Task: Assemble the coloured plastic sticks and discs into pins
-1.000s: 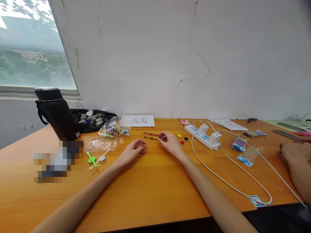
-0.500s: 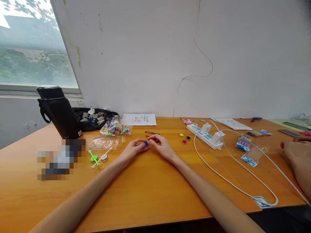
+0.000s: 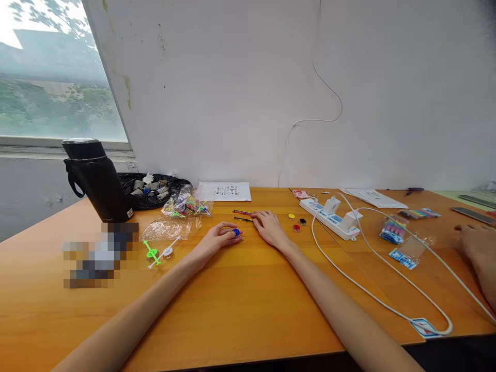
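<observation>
In the head view, your left hand [image 3: 217, 239] pinches the blue disc [image 3: 236, 232] between its fingers over the tabletop [image 3: 240, 305]. Your right hand [image 3: 270, 229] is at the right ends of a red-and-blue rod [image 3: 242, 212] and a black-and-yellow rod [image 3: 242, 219]; whether its fingers pinch either, I cannot tell.

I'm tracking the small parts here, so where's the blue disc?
In the head view, slightly left of centre, the blue disc is held by the left hand, nearer the camera than the two thin sticks.
</observation>
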`<state>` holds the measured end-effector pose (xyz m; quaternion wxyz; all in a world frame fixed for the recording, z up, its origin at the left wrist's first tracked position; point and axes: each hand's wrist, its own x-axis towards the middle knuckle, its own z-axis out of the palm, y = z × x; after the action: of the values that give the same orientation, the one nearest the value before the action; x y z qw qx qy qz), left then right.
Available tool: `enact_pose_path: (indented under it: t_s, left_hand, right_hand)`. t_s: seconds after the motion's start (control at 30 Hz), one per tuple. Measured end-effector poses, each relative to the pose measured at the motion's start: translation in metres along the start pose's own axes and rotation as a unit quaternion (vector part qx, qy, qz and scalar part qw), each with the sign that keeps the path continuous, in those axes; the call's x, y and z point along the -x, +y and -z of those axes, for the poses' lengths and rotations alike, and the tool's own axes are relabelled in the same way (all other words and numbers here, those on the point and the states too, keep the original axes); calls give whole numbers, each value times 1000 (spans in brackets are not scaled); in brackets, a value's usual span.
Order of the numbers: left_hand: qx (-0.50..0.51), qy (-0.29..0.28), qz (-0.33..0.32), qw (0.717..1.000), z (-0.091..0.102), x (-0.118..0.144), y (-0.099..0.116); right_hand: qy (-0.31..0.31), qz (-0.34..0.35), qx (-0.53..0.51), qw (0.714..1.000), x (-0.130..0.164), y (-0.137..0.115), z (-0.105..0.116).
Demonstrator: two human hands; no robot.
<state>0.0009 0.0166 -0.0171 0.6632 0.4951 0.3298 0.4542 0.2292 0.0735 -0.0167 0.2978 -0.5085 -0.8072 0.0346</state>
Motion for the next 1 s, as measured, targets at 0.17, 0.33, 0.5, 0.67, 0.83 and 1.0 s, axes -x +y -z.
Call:
enact_pose_path:
  t_s: [0.17, 0.33, 0.5, 0.67, 0.83, 1.0]
  left_hand:
    - [5, 2, 5, 1000, -2, 1, 2]
    - [6, 6, 6, 1000, -2, 0, 2]
    - [8, 7, 2, 1000, -1, 1, 3]
    - [14, 12, -10, 1000, -2, 2, 5]
    - [22, 17, -27, 999, 1, 1, 3]
    - [5, 30, -55, 998, 2, 2, 8]
  right_hand:
    - [7, 2, 3, 1000, 0, 2, 0]
    - [13, -1, -9, 1000, -2, 4, -1]
    - [73, -12, -80, 994, -1, 0, 5]
    - [117, -51, -275, 953, 5, -13, 12]
    - [98, -84, -405, 905, 5, -27, 13]
    - [82, -83, -449, 886, 5, -32, 12]
